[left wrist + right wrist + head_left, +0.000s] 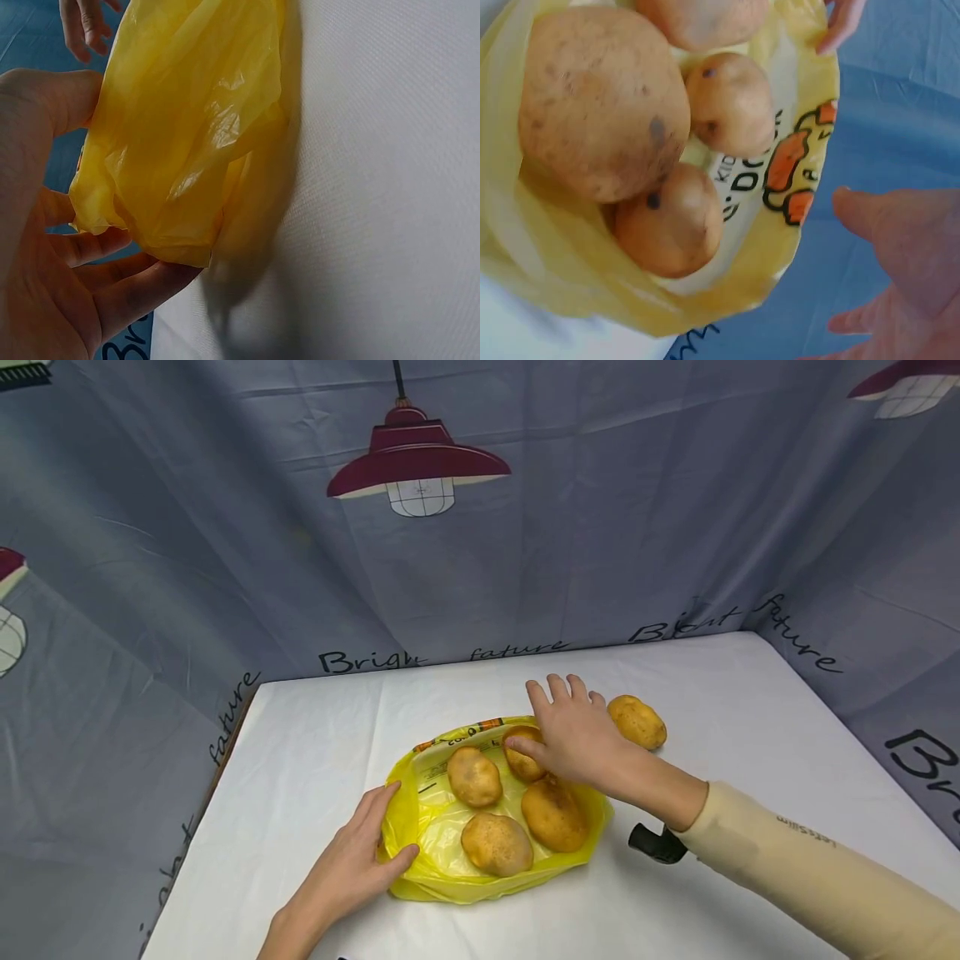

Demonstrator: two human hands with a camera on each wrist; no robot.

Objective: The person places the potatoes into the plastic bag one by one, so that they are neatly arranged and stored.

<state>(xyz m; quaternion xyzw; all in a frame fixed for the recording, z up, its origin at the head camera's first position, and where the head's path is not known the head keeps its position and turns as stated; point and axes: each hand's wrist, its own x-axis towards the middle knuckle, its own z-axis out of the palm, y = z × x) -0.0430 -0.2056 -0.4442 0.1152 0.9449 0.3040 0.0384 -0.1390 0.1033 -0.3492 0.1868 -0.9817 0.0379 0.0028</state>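
A yellow plastic bag (480,889) lies with its mouth spread wide, and several potatoes (497,844) sit inside it. At the bag's left side, my left hand (356,858) rests thumb and fingertips against the plastic, loosely bent and set apart; the left wrist view shows the fingers beneath the bag's corner. My right hand (576,735) is over the bag's far right rim, fingers spread and holding nothing. It partly covers one potato (522,764) in the bag. Just beyond that hand, a single potato (636,722) lies on the table. The right wrist view shows printed orange figures on the rim.
A white cloth covers the table (315,760). Partly hidden under my right forearm is a black curved object (657,843) whose kind I cannot tell. Grey-blue curtains (585,527) with printed lamps and lettering hang behind and at both sides.
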